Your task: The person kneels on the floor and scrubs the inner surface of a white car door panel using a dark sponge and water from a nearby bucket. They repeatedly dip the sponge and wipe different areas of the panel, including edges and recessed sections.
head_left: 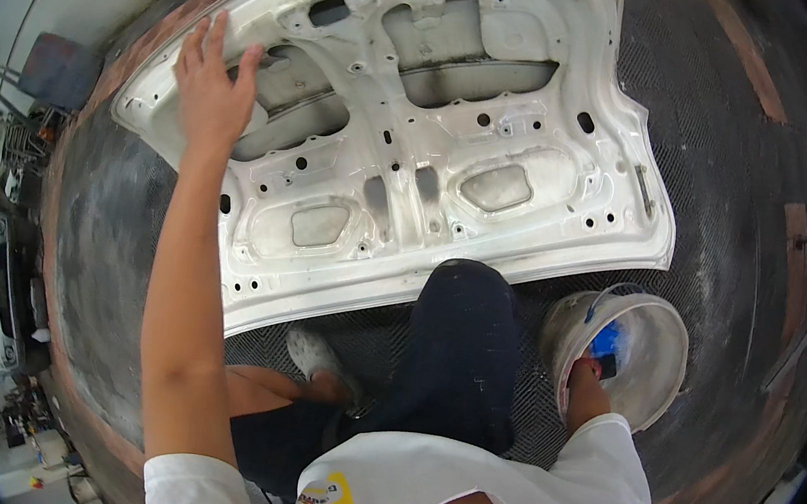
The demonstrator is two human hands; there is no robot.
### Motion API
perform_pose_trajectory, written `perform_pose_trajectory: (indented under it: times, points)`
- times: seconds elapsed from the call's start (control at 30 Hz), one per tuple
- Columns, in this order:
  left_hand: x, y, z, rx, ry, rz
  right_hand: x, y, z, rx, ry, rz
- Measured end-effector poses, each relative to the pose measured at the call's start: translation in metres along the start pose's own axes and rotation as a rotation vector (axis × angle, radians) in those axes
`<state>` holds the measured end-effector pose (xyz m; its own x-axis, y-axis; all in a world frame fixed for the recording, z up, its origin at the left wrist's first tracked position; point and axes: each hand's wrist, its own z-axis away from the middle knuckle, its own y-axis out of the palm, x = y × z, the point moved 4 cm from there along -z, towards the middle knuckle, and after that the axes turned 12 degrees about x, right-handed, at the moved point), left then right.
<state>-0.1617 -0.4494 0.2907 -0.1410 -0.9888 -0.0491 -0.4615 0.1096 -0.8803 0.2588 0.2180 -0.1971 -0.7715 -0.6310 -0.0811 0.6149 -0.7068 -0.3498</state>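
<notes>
A white car trunk lid (394, 165), inner side up, lies in front of me, its pressed-metal frame full of holes and openings. My left hand (217, 83) is at the lid's far left edge, fingers spread, holding nothing. At my right side my right hand (587, 371) reaches down into a whitish plastic bucket (669, 360). Its fingers appear closed around a small dark and red piece that I cannot make out. Something blue (606, 339) shows beside that hand in the bucket.
My bent knee (466, 300) is close to the lid's near edge, and my shoe (312, 353) rests on the dark patterned floor mat (727, 241). A white car (0, 288) stands far left, near a grey panel on a stand (58, 69).
</notes>
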Motion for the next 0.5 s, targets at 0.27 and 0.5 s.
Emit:
perform_pose_trajectory:
  times: [0.27,0.5]
  points:
    - [-0.066,0.037,-0.015,-0.036,0.031,-0.018,-0.012,-0.066,0.085,0.420,-0.594,-1.421]
    - [-0.190,0.058,-0.050,0.096,0.237,0.005,0.151,-0.224,0.287,0.157,-1.285,-1.603]
